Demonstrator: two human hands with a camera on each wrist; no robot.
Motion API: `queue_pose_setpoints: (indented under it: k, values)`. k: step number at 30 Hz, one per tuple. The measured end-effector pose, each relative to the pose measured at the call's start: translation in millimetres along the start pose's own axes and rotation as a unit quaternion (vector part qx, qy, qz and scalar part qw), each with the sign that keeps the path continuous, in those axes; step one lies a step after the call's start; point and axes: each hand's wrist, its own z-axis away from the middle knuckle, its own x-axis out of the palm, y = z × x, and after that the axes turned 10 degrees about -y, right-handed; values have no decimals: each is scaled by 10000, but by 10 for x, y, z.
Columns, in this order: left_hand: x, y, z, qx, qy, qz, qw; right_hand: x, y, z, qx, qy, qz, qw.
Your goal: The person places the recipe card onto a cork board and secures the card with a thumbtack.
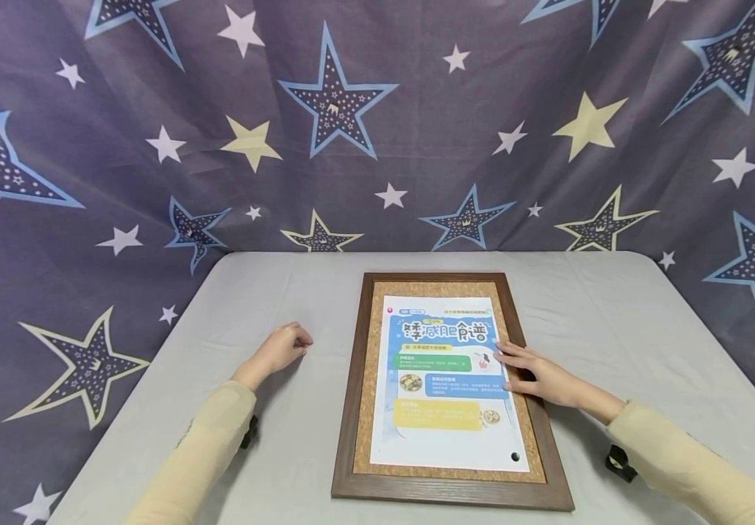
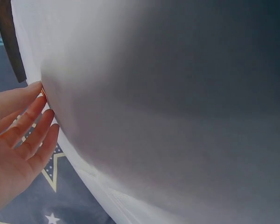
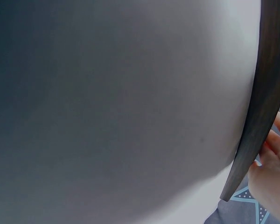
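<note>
A printed poster with Chinese text and colored boxes lies on a cork board in a brown wooden frame. A pink pin sits at the poster's upper left corner, and a black pin at its lower right. My right hand rests with spread fingers on the poster's right edge, across the frame's right side. Left of the board, my left hand is over the table, fingers loosely bent. Its thumb and index tips are close together in the left wrist view; nothing plainly shows between them.
A light grey cloth covers the table. Behind and beside it hangs a dark curtain with stars. Dark wrist devices show under both sleeves.
</note>
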Motion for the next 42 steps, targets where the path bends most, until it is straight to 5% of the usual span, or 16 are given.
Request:
queue_pose_setpoints:
  k: [23, 42]
  values:
    - [-5, 12, -41, -78, 98, -155, 9998, 11, 3, -1, -68, 82, 72, 9999]
    - [-60, 7, -58, 289, -2, -318, 9991, 11, 5, -4, -53, 58, 35, 10000]
